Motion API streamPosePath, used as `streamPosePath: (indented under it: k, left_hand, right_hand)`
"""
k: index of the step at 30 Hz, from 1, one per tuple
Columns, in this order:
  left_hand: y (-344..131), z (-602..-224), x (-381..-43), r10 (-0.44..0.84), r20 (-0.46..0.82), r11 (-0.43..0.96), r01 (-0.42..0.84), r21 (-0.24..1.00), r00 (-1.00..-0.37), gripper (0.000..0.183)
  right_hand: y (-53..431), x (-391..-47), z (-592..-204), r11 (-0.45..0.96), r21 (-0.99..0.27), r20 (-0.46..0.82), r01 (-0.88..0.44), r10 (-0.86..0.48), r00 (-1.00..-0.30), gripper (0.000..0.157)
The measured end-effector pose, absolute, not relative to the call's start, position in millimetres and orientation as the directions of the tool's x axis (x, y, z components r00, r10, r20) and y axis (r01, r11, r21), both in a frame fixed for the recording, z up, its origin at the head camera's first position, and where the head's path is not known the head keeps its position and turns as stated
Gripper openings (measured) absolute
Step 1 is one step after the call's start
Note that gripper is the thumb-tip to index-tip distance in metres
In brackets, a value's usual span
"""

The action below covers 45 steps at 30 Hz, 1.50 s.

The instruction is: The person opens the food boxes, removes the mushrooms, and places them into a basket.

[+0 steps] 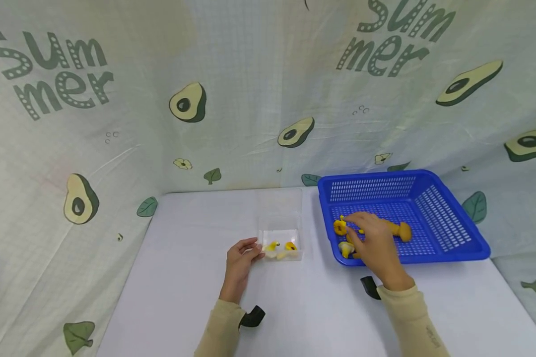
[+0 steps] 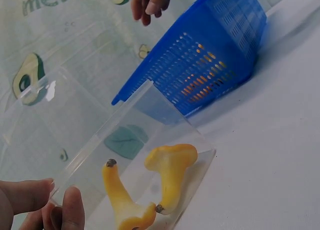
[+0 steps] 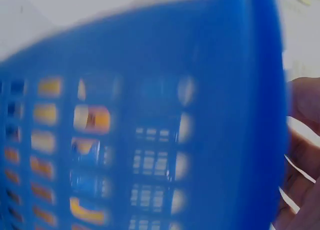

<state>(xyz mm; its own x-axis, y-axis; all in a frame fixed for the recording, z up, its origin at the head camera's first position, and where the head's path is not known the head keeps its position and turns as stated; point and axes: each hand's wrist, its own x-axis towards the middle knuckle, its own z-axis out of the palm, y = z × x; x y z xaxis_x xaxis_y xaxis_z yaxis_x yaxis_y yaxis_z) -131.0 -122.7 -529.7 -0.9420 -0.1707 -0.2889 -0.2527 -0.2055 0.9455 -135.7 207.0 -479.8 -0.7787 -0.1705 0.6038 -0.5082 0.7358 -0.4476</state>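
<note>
My left hand (image 1: 241, 263) pinches the left edge of a clear plastic box (image 2: 195, 132) between thumb and fingers. Its transparent lid (image 1: 279, 201) stands raised at the back. Inside lie yellow mushroom-shaped pieces with dark stem tips, among them an upright one (image 2: 172, 175) and a leaning one (image 2: 122, 202). My right hand (image 1: 375, 243) hangs over the blue basket (image 1: 466, 238), fingers loosely bent and apart, nothing visible between them. Below its fingertips is a yellow piece (image 1: 340, 227); a pale-and-yellow one (image 1: 346, 249) lies nearer the front. In the right wrist view the basket's wall hides most pieces.
The box and basket stand on a white table (image 1: 178, 297), with a gap between them. Behind hangs a light cloth (image 1: 241, 99) printed with avocados and leaves. A longer yellow-brown piece (image 1: 402, 231) lies in the basket beyond my right hand.
</note>
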Motion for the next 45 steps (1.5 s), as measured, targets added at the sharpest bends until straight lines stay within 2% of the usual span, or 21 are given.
streamPosePath:
  k: [7, 14, 22, 29, 36, 45]
  left_hand:
    - [-123, -528, -132, -0.164, -0.28, -0.213, -0.243, 0.946, -0.946, 0.038]
    - [-122, -526, -133, -0.162, -0.274, -0.212, -0.238, 0.948, -0.948, 0.038]
    - [-122, -526, -132, -0.162, -0.274, -0.211, -0.238, 0.948, -0.948, 0.04]
    - [-123, -527, -131, -0.162, -0.273, -0.213, -0.237, 0.948, -0.948, 0.04]
    - [-123, -528, -129, -0.168, -0.298, -0.195, -0.265, 0.944, -0.94, 0.039]
    - [-124, -529, -128, -0.147, -0.275, -0.223, -0.239, 0.945, -0.95, 0.04]
  right_hand:
    - [178, -131, -474, 0.698, -0.409, 0.636, -0.588, -0.245, -0.732, 0.027]
    - [147, -133, -470, 0.67, -0.389, 0.602, -0.632, -0.334, -0.725, 0.026]
    - [115, -139, -474, 0.649, -0.396, 0.528, -0.649, -0.417, -0.74, 0.023]
    - [92, -151, -482, 0.641, -0.398, 0.476, -0.656, -0.467, -0.745, 0.028]
    - [77, -159, -487, 0.67, -0.376, 0.372, -0.64, -0.523, -0.767, 0.025]
    - [68, -170, -493, 0.662, -0.387, 0.276, -0.642, -0.581, -0.765, 0.023]
